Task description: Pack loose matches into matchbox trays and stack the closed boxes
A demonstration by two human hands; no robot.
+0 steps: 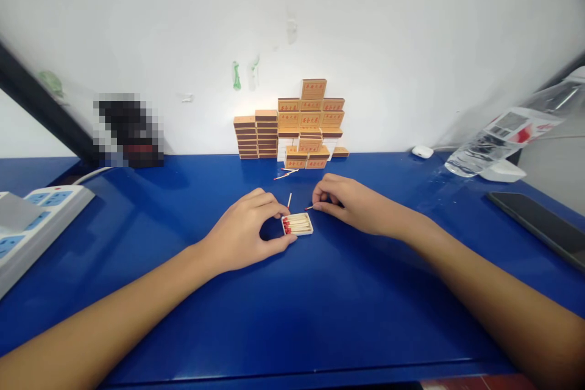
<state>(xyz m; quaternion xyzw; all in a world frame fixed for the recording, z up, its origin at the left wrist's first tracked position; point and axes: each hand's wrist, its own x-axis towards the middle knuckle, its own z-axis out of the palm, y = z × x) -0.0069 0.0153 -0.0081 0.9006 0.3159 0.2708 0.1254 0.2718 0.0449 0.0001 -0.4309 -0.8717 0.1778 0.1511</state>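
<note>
A small white tray filled with red-tipped matches lies on the blue table. Thumb and fingers of my left hand grip its left end from both sides. Just right of the tray, my right hand pinches a single match, its dark red tip pointing left. One loose match lies behind the tray, its lower end hidden by my left fingertips. A few more matches lie farther back, in front of the stacked matchboxes.
Two columns of matchboxes stand by the wall. At left are a power strip and a blurred dark object. A tilted plastic bottle, white earphone case and black phone are at right.
</note>
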